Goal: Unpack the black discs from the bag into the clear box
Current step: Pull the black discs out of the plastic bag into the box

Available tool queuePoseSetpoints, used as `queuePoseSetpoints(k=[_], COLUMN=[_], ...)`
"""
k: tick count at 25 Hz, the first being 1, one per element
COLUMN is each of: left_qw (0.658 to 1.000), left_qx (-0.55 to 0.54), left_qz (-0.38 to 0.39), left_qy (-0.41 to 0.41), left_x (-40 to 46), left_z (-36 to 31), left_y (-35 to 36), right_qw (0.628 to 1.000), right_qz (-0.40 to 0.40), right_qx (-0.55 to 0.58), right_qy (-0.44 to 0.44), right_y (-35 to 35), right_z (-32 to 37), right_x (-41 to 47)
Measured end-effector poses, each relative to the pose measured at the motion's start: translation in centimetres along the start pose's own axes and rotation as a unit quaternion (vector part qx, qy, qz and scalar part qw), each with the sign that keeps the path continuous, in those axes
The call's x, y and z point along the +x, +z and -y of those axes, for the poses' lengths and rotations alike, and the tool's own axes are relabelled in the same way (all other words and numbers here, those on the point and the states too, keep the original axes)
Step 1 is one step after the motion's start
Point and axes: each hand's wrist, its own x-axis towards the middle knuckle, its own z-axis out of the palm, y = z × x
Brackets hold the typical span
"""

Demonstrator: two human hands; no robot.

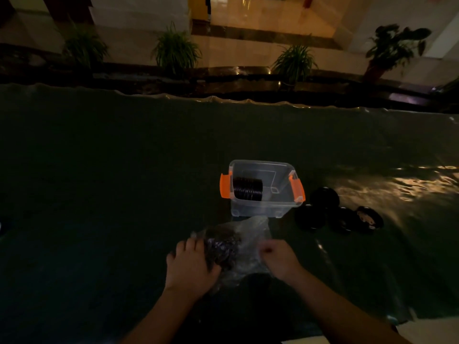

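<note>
1. The room was dim, a lobby with potted plants (175, 49) beyond the far edge of a dark, cloth-covered counter (99, 170).
2. The bag (238, 247), thin clear plastic, lay on the counter just in front of the clear box (260, 204), with a dark clump of black discs (223, 247) visible through it, so it was not empty.
3. The left hand (191, 264) lay over the bag's left side, its grip curled down against the disc clump through the plastic; whether it truly clamped the discs could not be told.
4. The right hand (278, 256) had its grip pinched on the bag's loose plastic at the right.
5. Inside the box a row of discs (247, 188) stood on edge against the left wall, filling roughly half the width; by this showing the task was partly done.
6. Four larger round black items (337, 214) sat on the counter right of the box; their part in the task was unclear.
</note>
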Motion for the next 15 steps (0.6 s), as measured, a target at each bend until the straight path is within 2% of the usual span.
queuePoseSetpoints(k=[3,7,10,12,15], left_qw=[0.999,0.997,0.995,0.994,0.996], left_qx=[0.007,-0.005,-0.021,-0.036,-0.031], left_qz=[0.02,0.049,0.064,0.069,0.066], left_qy=[0.032,0.06,0.075,0.075,0.058], left_x=[0.4,0.5,0.3,0.2,0.2], left_z=[0.1,-0.6,-1.3,-1.8,-2.3], left_y=[0.1,0.1,0.3,0.6,0.8], right_qw=[0.995,0.955,0.937,0.929,0.952], right_qz=[-0.009,0.039,0.051,0.033,-0.013], right_qx=[0.102,0.292,0.342,0.362,0.298], right_qy=[-0.02,0.04,0.042,0.066,0.075], right_y=[1.9,3.7,4.0,3.7,3.3], right_z=[0.9,1.9,2.3,2.6,2.6], right_x=[1.1,1.6,1.5,1.6,2.2])
